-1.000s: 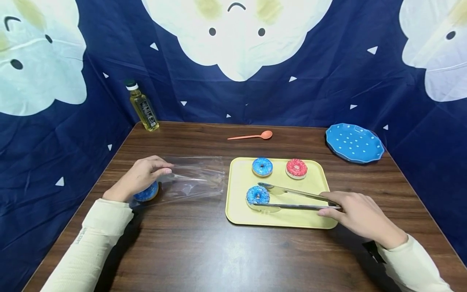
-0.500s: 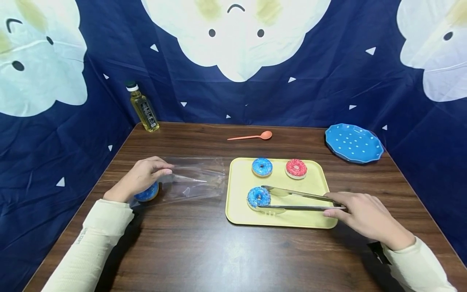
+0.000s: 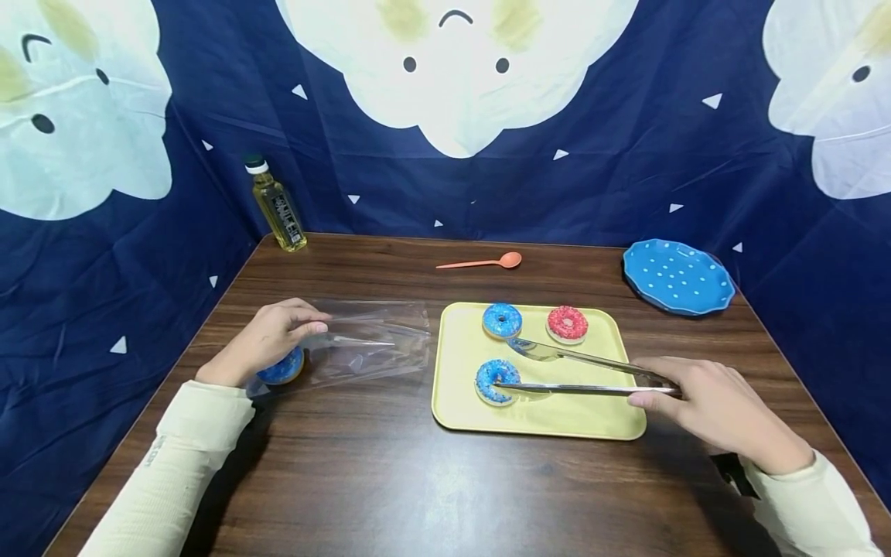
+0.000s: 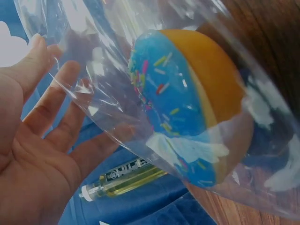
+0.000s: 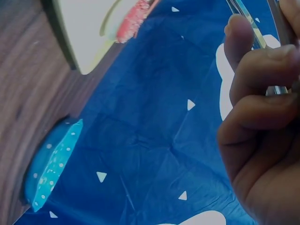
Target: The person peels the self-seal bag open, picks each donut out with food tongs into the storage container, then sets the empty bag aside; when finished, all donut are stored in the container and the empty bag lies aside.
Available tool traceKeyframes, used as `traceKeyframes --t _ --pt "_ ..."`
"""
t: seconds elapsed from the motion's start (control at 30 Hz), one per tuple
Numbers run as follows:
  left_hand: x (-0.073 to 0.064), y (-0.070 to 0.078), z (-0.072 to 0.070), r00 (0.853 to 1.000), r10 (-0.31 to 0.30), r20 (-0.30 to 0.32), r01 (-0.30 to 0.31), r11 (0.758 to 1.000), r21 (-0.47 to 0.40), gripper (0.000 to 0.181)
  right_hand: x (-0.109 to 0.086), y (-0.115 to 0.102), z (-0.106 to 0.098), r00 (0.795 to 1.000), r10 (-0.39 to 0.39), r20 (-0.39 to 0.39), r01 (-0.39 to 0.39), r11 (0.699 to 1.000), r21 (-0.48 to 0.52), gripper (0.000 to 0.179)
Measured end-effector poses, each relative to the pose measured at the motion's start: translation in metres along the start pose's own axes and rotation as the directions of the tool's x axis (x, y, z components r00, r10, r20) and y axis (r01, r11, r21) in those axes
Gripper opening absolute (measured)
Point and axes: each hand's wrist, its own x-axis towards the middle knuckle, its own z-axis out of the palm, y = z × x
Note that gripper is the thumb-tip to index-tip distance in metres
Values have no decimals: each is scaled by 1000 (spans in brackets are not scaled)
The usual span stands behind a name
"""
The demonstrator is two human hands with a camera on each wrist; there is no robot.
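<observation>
My left hand (image 3: 278,334) pinches the edge of a clear plastic bag (image 3: 383,340) lying on the table at the left. Inside the bag is a blue donut with sprinkles (image 4: 173,103), partly hidden by the hand in the head view. Metal tongs (image 3: 592,388) are in my right hand (image 3: 717,406), their arms spread apart. One tong tip overlaps the front blue donut (image 3: 490,377) on the yellow tray (image 3: 452,410); the other lies just below the back blue donut (image 3: 502,319). A red donut (image 3: 567,323) sits beside that one.
Behind the tray lies an orange spoon (image 3: 487,262). A blue dotted plate (image 3: 678,278) stands at the back right, and an oil bottle (image 3: 278,209) at the back left corner. Blue cloth walls (image 3: 390,178) close off the table's back and sides.
My right hand has shifted right with the tongs, and their tips have moved rightward and up, away from the front donut's lower edge. My left hand stays put on the bag.
</observation>
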Motion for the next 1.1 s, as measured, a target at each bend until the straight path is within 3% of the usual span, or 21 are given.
traceKeyframes --t 0.4,0.63,0.73,1.1 --pt "-2 -1 -2 998 -37 53 37 999 -6 27 33 -14 8 999 -5 -44 7 999 41 43" --pt "-2 2 -2 996 -51 73 53 998 -25 28 59 -26 16 1000 -2 6 2 999 42 50" --pt "-1 2 -3 997 -47 60 48 999 -19 26 70 -31 20 1000 -30 5 30 999 29 54" --pt "-2 2 -5 999 -23 45 24 1000 -13 27 98 -52 42 980 -171 -98 169 985 -30 40"
